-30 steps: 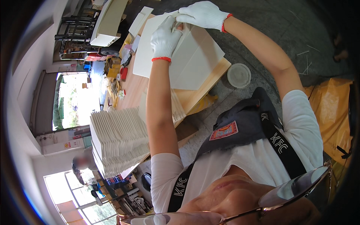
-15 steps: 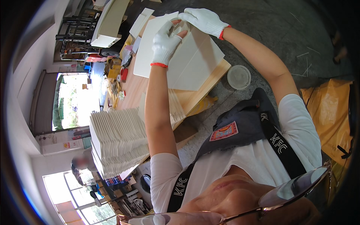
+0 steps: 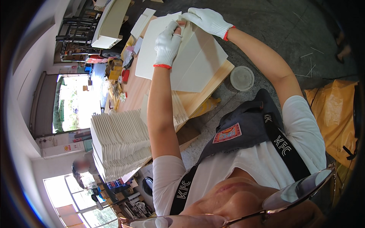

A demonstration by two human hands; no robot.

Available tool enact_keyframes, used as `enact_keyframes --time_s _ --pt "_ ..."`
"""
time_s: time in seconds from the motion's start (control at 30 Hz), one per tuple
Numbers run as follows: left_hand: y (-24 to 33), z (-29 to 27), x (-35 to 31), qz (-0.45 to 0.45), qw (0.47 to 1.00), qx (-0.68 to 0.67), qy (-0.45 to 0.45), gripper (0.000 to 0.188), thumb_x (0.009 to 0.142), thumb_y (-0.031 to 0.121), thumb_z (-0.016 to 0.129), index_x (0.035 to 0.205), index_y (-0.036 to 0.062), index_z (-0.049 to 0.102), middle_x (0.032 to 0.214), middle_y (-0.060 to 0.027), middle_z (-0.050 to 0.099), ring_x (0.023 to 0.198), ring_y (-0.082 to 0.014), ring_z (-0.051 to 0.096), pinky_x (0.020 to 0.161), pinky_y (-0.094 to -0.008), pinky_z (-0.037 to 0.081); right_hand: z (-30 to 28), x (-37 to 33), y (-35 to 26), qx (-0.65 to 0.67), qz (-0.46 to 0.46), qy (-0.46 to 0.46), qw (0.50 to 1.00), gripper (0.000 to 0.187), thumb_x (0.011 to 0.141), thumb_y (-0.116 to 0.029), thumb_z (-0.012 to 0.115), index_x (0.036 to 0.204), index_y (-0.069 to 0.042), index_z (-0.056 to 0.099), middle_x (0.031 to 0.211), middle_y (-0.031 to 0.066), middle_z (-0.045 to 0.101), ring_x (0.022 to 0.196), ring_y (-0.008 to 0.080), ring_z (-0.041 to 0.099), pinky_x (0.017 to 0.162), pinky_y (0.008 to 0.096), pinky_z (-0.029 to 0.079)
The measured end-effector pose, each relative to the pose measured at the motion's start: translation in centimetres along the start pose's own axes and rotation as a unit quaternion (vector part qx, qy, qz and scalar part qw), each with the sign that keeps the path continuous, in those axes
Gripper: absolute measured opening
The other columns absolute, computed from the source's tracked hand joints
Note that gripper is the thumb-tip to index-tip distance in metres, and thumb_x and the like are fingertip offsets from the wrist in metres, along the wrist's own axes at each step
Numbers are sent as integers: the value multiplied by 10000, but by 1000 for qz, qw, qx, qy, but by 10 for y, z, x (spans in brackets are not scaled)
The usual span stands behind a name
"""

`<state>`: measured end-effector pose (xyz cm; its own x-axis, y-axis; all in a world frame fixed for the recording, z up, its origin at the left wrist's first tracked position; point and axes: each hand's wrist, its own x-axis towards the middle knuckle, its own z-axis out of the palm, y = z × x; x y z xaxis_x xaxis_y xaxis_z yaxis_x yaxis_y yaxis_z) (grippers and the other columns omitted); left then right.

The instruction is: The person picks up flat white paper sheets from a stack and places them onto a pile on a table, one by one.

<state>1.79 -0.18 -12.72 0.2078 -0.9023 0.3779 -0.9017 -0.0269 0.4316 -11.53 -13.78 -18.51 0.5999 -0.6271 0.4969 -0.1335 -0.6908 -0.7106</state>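
A large white sheet of board [image 3: 197, 64] with crease lines lies on the wooden table, a raised folded part at its far end. My left hand [image 3: 167, 45], in a white knitted glove with bare thumb and fingertip, is closed in a pinch over that folded part. What sits between the fingertips is too small to make out. My right hand [image 3: 207, 22], gloved in white with a red cuff, lies with fingers stretched out along the far edge of the folded part, its fingertips close to my left hand's.
Tall stacks of white folded boards [image 3: 121, 138] stand near left on the wooden table [image 3: 133, 89]. Tape and other small items [image 3: 123, 76] lie farther left. A round bucket [image 3: 242, 78] and a yellow sack [image 3: 330, 117] are on the right. Another person [image 3: 81, 169] is at lower left.
My left thumb and finger, apart before, have come together over the folded part of the board. My right hand has hardly moved.
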Motion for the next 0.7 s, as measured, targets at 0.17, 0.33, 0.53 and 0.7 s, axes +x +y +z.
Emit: enact_keyframes --time_s 0.17,0.33,0.53,0.7 --pt "5 5 -2 -30 998 46 -21 281 886 288 669 1151 196 661 938 -103 710 857 -269 684 786 -357 518 12 6 18 -23 -51 26 998 456 988 -526 376 998 -160 647 878 98 672 837 318 645 737 427 491" --pt "0 3 0 -1 999 38 -17 294 893 278 655 1178 207 649 943 -105 716 869 -285 692 792 -365 527 0 2 10 2 -17 -6 1000 479 976 -549 400 981 -139 648 875 105 675 815 301 654 706 418 491" --pt "7 2 -4 -10 999 24 24 248 958 215 540 1186 214 638 939 -112 707 816 -298 685 739 -378 518 -34 -5 -7 -266 -87 -93 956 438 978 -534 431 994 -156 651 844 91 686 736 273 669 605 428 503" --pt "-2 5 0 32 999 33 9 206 982 252 501 1107 186 650 854 -94 687 758 -270 667 694 -359 506 -20 7 1 -190 -131 -39 972 341 1005 -421 417 1055 -162 634 890 95 695 789 312 668 676 447 514"
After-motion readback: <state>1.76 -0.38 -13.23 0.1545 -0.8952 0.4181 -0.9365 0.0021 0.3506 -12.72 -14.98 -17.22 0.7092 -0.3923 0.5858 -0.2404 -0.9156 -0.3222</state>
